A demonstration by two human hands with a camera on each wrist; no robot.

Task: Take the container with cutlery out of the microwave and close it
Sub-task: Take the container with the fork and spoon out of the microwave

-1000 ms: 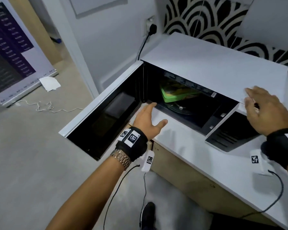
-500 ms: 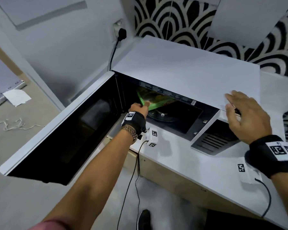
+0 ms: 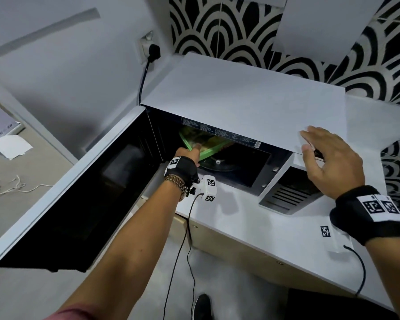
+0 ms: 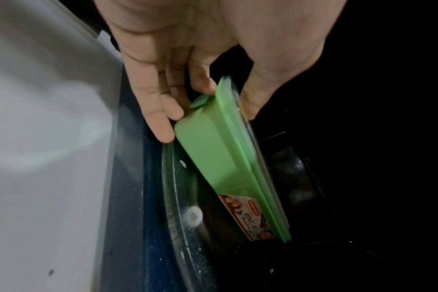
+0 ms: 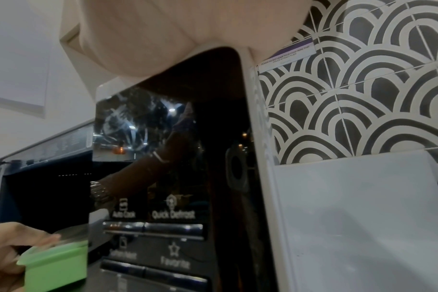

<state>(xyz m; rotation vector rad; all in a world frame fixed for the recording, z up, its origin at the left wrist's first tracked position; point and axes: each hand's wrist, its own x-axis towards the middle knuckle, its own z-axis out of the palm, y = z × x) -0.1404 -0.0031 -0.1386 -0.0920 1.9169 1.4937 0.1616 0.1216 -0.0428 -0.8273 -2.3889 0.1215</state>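
Observation:
A green lidded container (image 3: 207, 147) (image 4: 213, 150) (image 5: 55, 264) sits inside the open white microwave (image 3: 240, 100), over the glass turntable (image 4: 178, 197). My left hand (image 3: 188, 157) (image 4: 208, 98) reaches into the cavity and grips the container's near end, thumb on the lid and fingers (image 4: 160, 118) under its side. My right hand (image 3: 326, 158) rests flat with straight fingers on the microwave's top right front corner, above the control panel (image 5: 163, 227). The cutlery is not visible through the lid.
The microwave door (image 3: 62, 199) hangs wide open to the left, over the floor. White counter (image 3: 252, 232) runs in front of and right of the microwave. A black plug and cable (image 3: 148, 65) sit in the wall socket behind. Patterned tiles back the counter.
My left hand went from the counter edge into the microwave cavity and took hold of the green container. The right hand stayed on the microwave's top corner. The head view moved closer.

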